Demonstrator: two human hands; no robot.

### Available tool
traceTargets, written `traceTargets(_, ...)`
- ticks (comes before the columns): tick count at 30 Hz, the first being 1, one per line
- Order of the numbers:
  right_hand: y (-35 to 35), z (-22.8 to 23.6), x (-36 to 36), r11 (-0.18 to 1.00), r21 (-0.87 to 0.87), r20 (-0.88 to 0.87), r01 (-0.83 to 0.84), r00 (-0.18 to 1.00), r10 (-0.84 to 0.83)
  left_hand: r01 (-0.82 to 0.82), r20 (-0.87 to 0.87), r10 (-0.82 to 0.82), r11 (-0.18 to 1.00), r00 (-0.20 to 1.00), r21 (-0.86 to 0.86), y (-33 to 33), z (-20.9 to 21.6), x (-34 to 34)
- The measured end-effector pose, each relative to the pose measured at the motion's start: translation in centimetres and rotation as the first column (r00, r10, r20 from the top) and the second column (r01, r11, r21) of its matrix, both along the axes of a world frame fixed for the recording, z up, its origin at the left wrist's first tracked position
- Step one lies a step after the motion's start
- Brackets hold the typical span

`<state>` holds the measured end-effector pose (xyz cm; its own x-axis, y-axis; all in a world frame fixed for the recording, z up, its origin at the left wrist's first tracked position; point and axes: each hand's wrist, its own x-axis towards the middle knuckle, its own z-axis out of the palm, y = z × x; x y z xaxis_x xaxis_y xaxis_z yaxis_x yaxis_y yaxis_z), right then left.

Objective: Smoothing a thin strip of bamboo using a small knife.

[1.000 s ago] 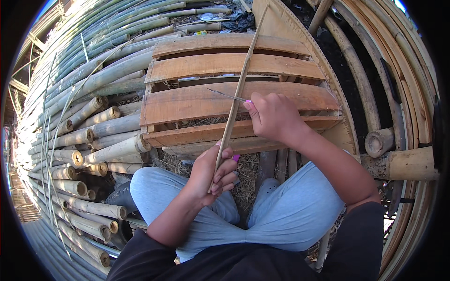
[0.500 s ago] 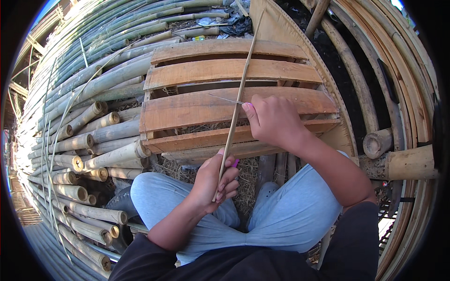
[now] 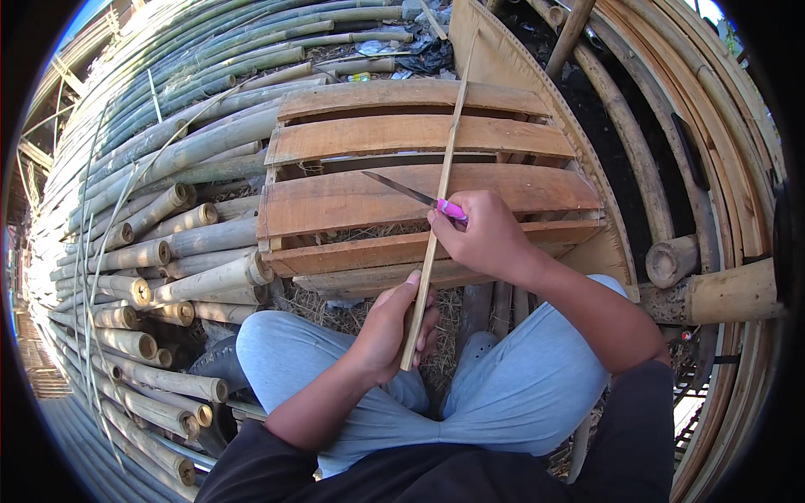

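My left hand [image 3: 394,329] is closed around the lower part of a long, thin bamboo strip [image 3: 447,163]. The strip slants up and away over a slatted wooden crate [image 3: 335,201], its near end sticking out below my fingers. In my right hand [image 3: 482,225] is a knife [image 3: 401,187] with a pink handle, gripped in the fist with the thumb by the strip. Its blade points left, flat side showing, and its base lies at the strip. The strip's far end reaches a tan sheet [image 3: 495,42] behind the crate.
Stacked bamboo poles [image 3: 201,293] fill the left side, with thin loose strips [image 3: 92,251] lying across them. Crumpled plastic litter [image 3: 428,54] lies beyond the crate. At right are more poles [image 3: 625,126] and a cut bamboo piece [image 3: 671,260]. Dry straw lies beneath me.
The knife has turned so its blade's flat side shows, and my right hand has come lower and nearer. The bamboo strip has shifted slightly right, its near end showing more below my left hand.
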<state>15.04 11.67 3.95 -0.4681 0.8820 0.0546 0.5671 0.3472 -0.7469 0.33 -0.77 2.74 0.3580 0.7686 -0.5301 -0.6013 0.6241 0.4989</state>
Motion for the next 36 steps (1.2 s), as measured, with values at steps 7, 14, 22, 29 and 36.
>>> traceTargets(7, -0.3, -0.2, 0.5, 0.995, -0.102, -0.093, 0.005, 0.996, -0.015, 0.019, 0.225, -0.007, 0.999, 0.974, -0.049, 0.2, 0.5, -0.1)
traceTargets(14, 0.2, -0.2, 1.1, 0.973, -0.223, -0.197, -0.06, 0.98, 0.015, 0.059, 0.677, -0.052, 0.998, 0.734, 0.012, 0.4, -1.6, -1.3)
traceTargets(22, 0.5, -1.0, 1.5, 0.964, -0.26, -0.158, -0.061, 0.987, 0.02, 0.03, 0.515, -0.065, 0.997, 0.855, 0.077, 0.2, -2.3, -1.2)
traceTargets(29, 0.5, 0.4, 1.2, 0.965, -0.261, 0.016, 0.03, 1.0, -0.027, 0.004, -0.05, 0.004, 0.987, 0.999, 0.162, 0.0, -1.1, 0.2)
traceTargets(36, 0.3, 0.0, 1.0, 0.975, -0.209, -0.074, 0.082, 0.992, -0.099, 0.021, -0.084, -0.017, 0.998, 0.996, 0.051, -0.3, 0.5, -0.1)
